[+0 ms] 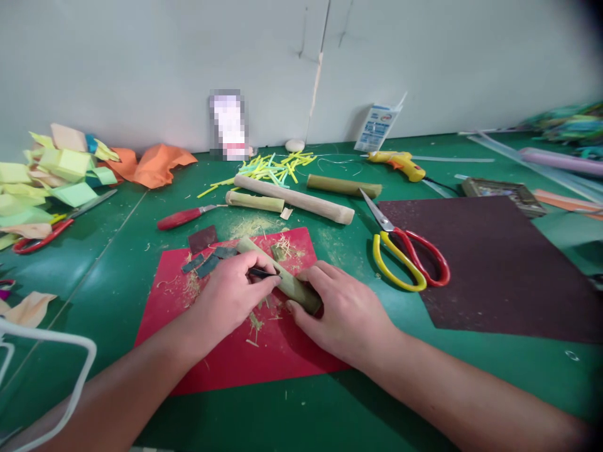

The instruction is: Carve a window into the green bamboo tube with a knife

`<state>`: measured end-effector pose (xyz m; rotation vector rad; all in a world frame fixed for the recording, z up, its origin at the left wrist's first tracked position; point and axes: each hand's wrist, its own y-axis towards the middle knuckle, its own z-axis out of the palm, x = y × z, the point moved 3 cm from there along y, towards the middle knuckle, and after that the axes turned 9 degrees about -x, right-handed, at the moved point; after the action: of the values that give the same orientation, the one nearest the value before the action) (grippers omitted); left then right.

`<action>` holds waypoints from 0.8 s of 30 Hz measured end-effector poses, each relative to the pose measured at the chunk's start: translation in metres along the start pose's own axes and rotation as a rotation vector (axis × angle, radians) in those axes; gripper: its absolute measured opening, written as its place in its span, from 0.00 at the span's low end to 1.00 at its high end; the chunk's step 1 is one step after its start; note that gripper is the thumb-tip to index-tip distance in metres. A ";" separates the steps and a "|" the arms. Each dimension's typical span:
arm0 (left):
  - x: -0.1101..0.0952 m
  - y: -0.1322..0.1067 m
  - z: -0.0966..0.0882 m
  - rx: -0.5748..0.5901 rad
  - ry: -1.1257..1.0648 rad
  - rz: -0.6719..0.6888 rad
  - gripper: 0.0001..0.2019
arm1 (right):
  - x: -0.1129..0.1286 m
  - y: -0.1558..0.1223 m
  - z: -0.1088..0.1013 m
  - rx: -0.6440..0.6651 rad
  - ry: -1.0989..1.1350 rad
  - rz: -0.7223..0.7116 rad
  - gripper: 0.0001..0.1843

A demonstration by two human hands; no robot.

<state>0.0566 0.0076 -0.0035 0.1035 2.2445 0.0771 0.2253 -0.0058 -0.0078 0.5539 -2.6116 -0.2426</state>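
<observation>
A pale green bamboo tube (294, 287) lies slanted over a red sheet (226, 370). My right hand (346, 307) grips its near end, thumb on one side and fingers on the other. In my left hand (238, 292) a slim black pen-like tool (261, 273) is pinched, its tip at the tube's surface; its exact kind is not clear. Shavings (255, 323) and dark sandpaper scraps (210, 265) lie around the tube. Just beyond are a red-handled carving knife (181, 219), a short bamboo piece (254, 201) and a long pale stick (296, 198).
Scissors (400, 245) lie open at right, partly on a dark brown sheet (494, 263). Behind are another bamboo piece (343, 186), a yellow glue gun (398, 164), yellow strips (273, 169) and a propped phone (228, 125). Folded papers (51, 169) pile at left; a white wire frame (70, 342) stands near my left forearm.
</observation>
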 end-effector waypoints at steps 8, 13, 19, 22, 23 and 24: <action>-0.004 0.001 -0.004 -0.005 0.077 0.084 0.03 | 0.000 0.003 0.002 0.013 0.044 -0.016 0.09; -0.002 0.002 -0.008 -0.131 0.063 0.113 0.03 | 0.002 0.003 0.001 0.001 0.027 -0.024 0.10; -0.004 0.000 -0.008 -0.151 -0.011 0.206 0.04 | 0.002 0.001 -0.007 0.047 -0.010 -0.028 0.17; -0.003 -0.001 -0.009 -0.152 -0.004 0.244 0.05 | -0.002 0.001 -0.011 0.081 -0.018 -0.011 0.18; -0.003 -0.001 -0.009 -0.148 0.005 0.250 0.05 | -0.003 0.001 -0.012 0.093 -0.007 -0.007 0.18; -0.002 -0.001 -0.009 -0.146 0.015 0.252 0.05 | -0.005 0.001 -0.012 0.107 0.009 -0.004 0.17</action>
<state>0.0513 0.0064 0.0037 0.3062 2.2222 0.3778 0.2341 -0.0036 0.0012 0.5947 -2.6266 -0.1022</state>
